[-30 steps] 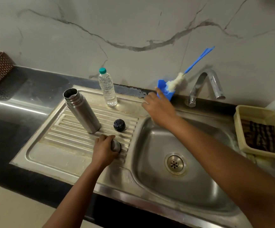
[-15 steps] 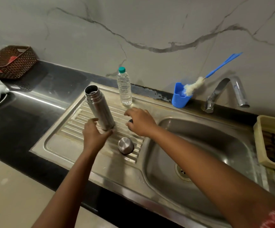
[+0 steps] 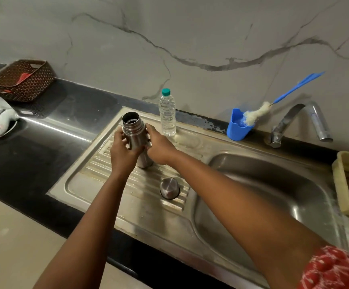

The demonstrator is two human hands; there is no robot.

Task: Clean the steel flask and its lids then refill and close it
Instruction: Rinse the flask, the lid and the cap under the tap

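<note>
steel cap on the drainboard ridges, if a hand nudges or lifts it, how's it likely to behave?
The steel cap looks rigid, being polished metal, so it should not flex. It sits on its wide open end, dome up, so it probably slides rather than rolls. Its smooth, shiny surface may be slippery, and the drainboard ridges could make it wobble.

Water bottle (image 3: 167,113) just behind flask (image 3: 135,134), steel cap (image 3: 169,188) near front; sink basin (image 3: 273,195) open.
</note>
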